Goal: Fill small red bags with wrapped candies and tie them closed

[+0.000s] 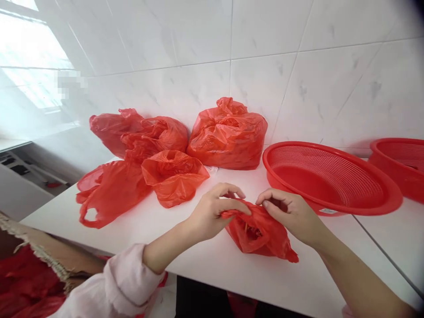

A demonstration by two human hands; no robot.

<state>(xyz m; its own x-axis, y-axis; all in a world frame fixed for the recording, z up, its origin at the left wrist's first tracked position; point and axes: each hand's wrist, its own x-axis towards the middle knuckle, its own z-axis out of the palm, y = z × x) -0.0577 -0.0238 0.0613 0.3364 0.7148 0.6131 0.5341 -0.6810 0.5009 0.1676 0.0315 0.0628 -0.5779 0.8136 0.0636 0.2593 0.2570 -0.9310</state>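
A small red plastic bag (261,236) lies on the white counter (205,269) just in front of me. My left hand (213,212) pinches the bag's left rim with closed fingers. My right hand (291,212) grips the rim on the right side, fingers curled. Between the two hands the mouth of the bag gapes a little and something yellowish shows inside, too small to name.
Several knotted or crumpled red plastic bags (228,134) sit at the back and left of the counter against the white tiled wall. A red mesh basin (331,176) stands at the right, a second red basin (402,165) behind it. The counter's front edge is near my body.
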